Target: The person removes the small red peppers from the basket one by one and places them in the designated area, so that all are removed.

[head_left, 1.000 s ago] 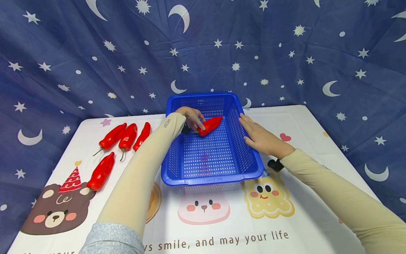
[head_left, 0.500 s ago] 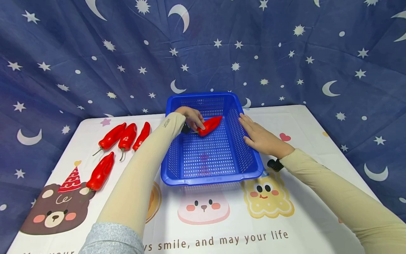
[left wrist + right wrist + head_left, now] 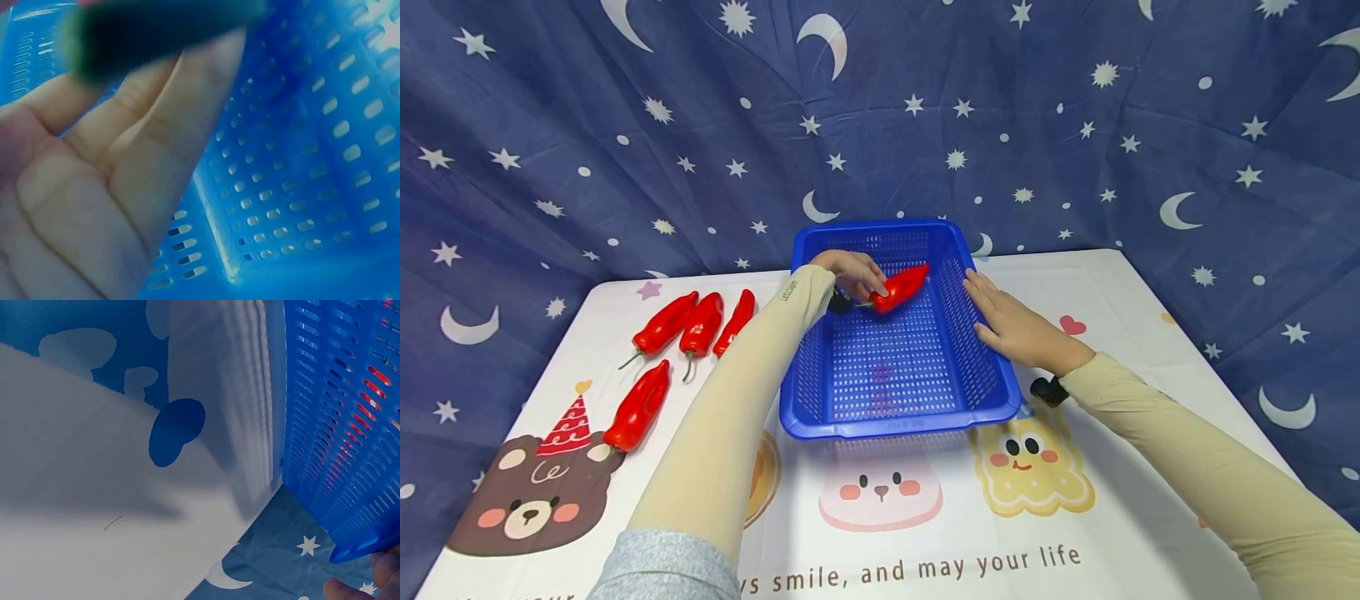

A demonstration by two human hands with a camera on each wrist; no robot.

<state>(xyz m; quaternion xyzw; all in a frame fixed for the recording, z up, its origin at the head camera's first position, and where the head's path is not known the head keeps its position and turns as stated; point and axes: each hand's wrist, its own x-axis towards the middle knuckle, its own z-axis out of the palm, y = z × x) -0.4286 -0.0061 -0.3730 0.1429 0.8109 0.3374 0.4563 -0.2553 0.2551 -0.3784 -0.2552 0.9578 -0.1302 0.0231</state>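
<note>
Inside the blue plastic basket point(image 3: 895, 427), my left hand point(image 3: 854, 273) grips a red pepper point(image 3: 906, 287) near its stem end, the tip angled up to the right. Up close in the left wrist view, a dark green blurred stem point(image 3: 156, 40) crosses in front of the fingers. My right hand point(image 3: 1022, 329) lies with fingers straight against the basket's right rim, its thumb slightly apart. Only fingertips point(image 3: 382, 578) of it show at the rim in the right wrist view, where red shows through the slots of the basket wall point(image 3: 331, 394).
Left of the basket, several more red peppers point(image 3: 638, 407) lie on the white printed tablecloth point(image 3: 880, 558), one partly behind the left forearm. A dark blue curtain point(image 3: 895, 108) with stars and moons hangs right behind the table.
The pepper in my left hand has risen slightly and shifted a little toward the back of the basket. My right hand stays at the rim.
</note>
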